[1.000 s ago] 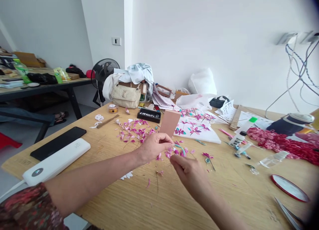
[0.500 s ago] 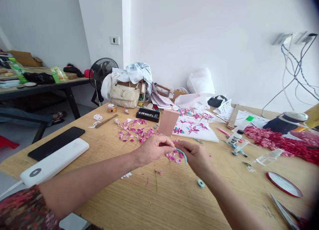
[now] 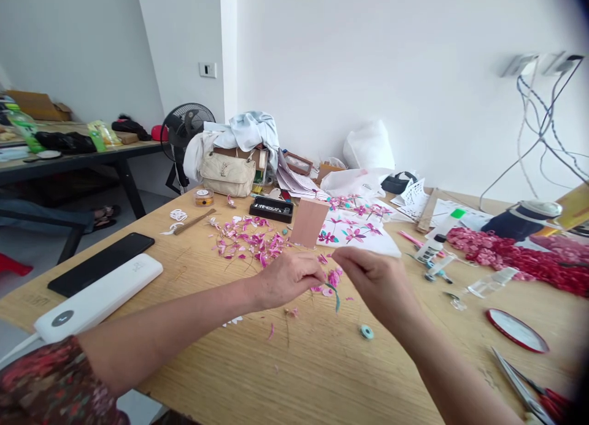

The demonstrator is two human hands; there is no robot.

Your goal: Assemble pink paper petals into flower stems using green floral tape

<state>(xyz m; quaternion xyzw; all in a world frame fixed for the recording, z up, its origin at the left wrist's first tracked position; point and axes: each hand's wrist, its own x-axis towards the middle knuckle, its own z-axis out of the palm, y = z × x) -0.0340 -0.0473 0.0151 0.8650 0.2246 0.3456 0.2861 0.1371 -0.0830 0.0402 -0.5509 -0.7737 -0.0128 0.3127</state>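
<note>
While the wooden table (image 3: pixel 322 376) fills the lower part of the frame, we note near the centre a scatter of pink petals (image 3: pixel 265 247), spread behind the two hands. Next in size, the right hand (image 3: pixel 381 284) reaches in from the lower right and the left hand (image 3: pixel 288 281) from the lower left, their fingertips facing without touching. We see the left thumb and fingers drawn to a narrow pinch, apparently on the upper end of a teal strip (image 3: pixel 337 300); the right fingertips are likewise pressed together, though we cannot tell whether anything lies between them. We draw attention to the strip's long axis, which leaves the left fingertips rightward and bends steeply down the frame; the left hand is thus nearer, and the right fingertips stand above the strip, apart from it. Smallest, we mark a teal roll (image 3: pixel 367 332) on the table, below and right of the strip.
</note>
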